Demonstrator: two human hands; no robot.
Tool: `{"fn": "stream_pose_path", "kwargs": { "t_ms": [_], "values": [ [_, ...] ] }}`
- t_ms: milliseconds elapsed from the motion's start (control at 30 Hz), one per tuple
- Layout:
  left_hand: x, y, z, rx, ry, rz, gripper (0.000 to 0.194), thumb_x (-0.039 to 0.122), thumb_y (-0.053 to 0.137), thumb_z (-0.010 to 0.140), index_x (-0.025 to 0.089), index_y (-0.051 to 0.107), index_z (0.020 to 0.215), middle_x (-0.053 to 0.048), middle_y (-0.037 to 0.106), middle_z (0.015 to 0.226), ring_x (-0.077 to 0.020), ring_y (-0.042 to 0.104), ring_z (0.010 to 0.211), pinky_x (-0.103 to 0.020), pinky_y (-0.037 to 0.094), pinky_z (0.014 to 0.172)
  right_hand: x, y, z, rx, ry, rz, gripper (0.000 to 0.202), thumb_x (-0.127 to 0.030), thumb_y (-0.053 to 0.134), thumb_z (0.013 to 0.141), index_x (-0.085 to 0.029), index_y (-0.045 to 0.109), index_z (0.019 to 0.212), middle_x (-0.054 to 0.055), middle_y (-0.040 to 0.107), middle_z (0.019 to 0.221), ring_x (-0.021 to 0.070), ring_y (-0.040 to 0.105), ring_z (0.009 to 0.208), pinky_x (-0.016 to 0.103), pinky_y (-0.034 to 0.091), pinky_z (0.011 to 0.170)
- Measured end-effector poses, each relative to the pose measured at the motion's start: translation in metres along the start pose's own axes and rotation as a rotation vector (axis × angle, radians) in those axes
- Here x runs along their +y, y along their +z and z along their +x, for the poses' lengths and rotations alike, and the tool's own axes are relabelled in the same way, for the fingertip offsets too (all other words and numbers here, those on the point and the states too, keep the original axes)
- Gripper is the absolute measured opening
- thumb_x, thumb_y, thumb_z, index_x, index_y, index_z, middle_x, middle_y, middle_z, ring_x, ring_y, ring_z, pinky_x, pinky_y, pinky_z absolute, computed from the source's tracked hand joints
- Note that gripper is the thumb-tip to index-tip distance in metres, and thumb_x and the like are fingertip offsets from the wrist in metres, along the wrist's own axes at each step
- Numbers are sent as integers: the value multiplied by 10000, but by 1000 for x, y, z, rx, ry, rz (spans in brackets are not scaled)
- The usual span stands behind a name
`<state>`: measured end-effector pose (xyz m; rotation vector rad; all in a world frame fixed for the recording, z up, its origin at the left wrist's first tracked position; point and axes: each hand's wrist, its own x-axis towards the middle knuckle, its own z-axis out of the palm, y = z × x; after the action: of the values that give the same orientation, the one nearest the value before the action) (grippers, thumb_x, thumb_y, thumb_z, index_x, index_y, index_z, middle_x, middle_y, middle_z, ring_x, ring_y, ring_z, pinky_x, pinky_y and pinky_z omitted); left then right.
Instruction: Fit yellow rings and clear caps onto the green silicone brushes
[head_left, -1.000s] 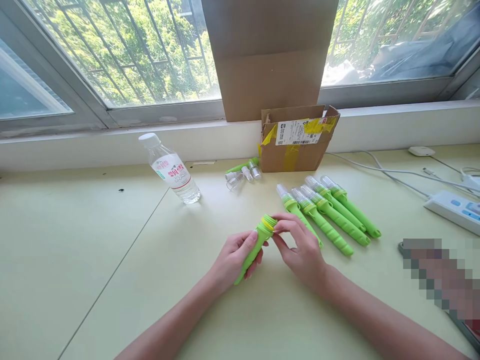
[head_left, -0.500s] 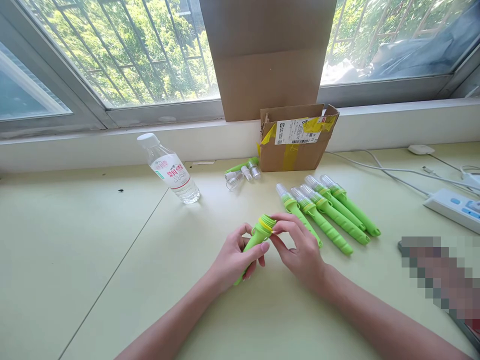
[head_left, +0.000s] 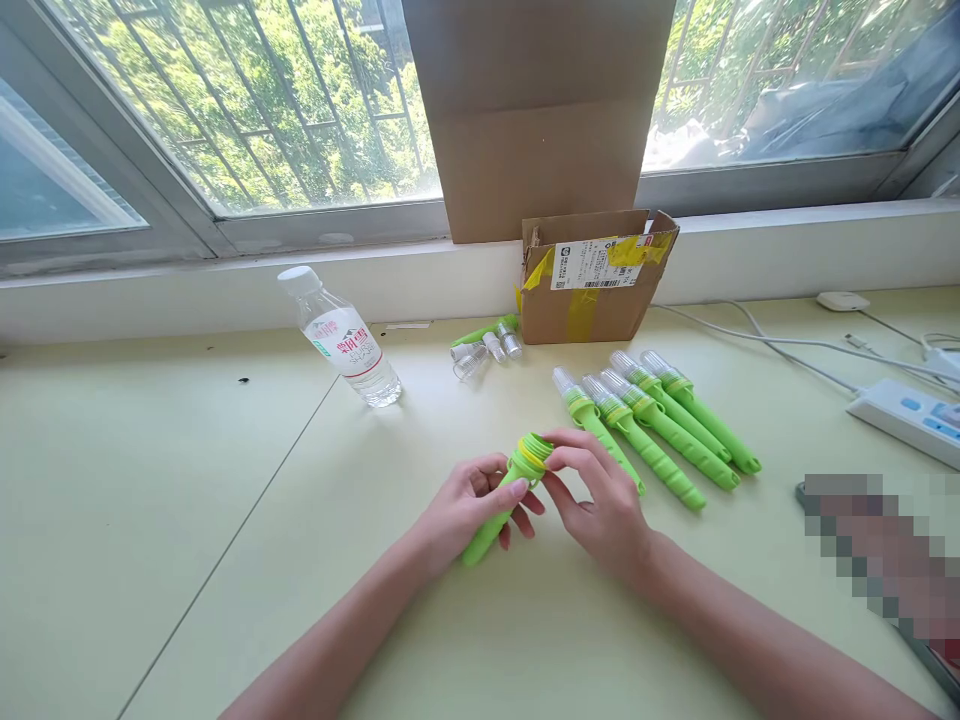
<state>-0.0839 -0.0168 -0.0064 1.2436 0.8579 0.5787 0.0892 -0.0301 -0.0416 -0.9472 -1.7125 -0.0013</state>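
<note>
A green ribbed handle (head_left: 487, 535) slants up to the right over the table, with a threaded top and a yellow ring (head_left: 532, 455) round its neck. My left hand (head_left: 472, 505) is wrapped round the handle below the neck. At the neck's right side, the fingertips of my right hand (head_left: 596, 490) pinch the yellow ring's edge. Several green handles with clear caps (head_left: 660, 425) lie side by side just beyond my right hand. Farther back, small clear and white caps (head_left: 487, 350) lie beside another green piece (head_left: 480, 331).
A water bottle (head_left: 349, 345) stands at the back left. An open cardboard box (head_left: 589, 300) is against the sill. On the right are a power strip (head_left: 907, 415), white cables (head_left: 780, 345) and a blurred-out phone-like object (head_left: 885, 560).
The handle has turned slightly in my left hand, its lower end shifting left. My left fingers have spread a little behind it. My right hand is almost unmoved at the ring.
</note>
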Motion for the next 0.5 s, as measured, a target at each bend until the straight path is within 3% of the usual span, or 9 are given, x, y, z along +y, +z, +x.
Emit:
{"fn": "stream_pose_path", "kwargs": {
  "t_ms": [300, 500],
  "values": [
    [2, 0, 0, -29, -13, -4, 336, 469, 483, 894, 149, 577, 847, -20, 590, 726, -76, 486, 497, -201, 367, 451, 2, 0, 0, -7, 26, 3, 179, -58, 548, 841, -224, 543, 906, 85, 644, 988, 196, 646, 886, 337, 566, 724],
    [0, 0, 0, 19, -44, 73, 327, 496, 501, 872, 171, 520, 903, 33, 530, 620, -44, 373, 399, -182, 282, 390, 2, 1, 0, -21, 29, 2, 174, -70, 558, 843, -231, 543, 908, 75, 645, 981, 189, 645, 869, 328, 561, 708]
  ]
}}
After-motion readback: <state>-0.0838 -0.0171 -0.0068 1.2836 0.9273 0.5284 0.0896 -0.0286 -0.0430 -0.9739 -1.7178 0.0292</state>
